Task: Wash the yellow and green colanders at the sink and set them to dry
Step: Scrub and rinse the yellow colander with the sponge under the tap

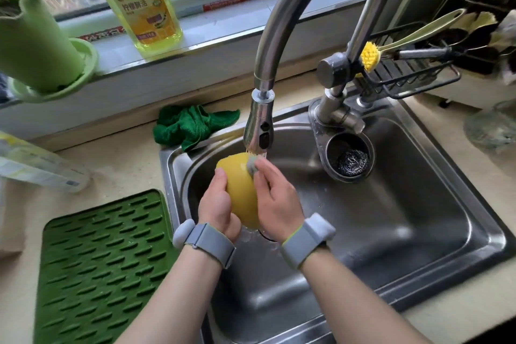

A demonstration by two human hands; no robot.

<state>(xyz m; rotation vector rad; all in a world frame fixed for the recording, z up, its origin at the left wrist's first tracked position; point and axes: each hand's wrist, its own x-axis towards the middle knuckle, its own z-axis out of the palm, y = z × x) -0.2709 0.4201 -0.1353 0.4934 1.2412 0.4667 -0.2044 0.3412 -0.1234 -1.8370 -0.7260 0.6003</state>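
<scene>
The yellow colander point(240, 191) is held on edge over the steel sink point(418, 232), its smooth outer side facing me. My left hand point(217, 209) grips its left side, thumb on top. My right hand point(275, 198) presses a small grey sponge point(251, 165) against the colander's upper right part. Water runs from the faucet head point(258, 126) right above onto the sponge and colander. A green ribbed drying mat point(103, 265) lies on the counter left of the sink. I see no green colander.
A green cloth point(192, 126) lies at the sink's back left corner. A dish soap bottle point(139, 0) and a green holder point(42, 45) stand on the windowsill. A steel scourer point(352, 161) sits in a cup; a wire rack point(413, 64) with a yellow brush is behind.
</scene>
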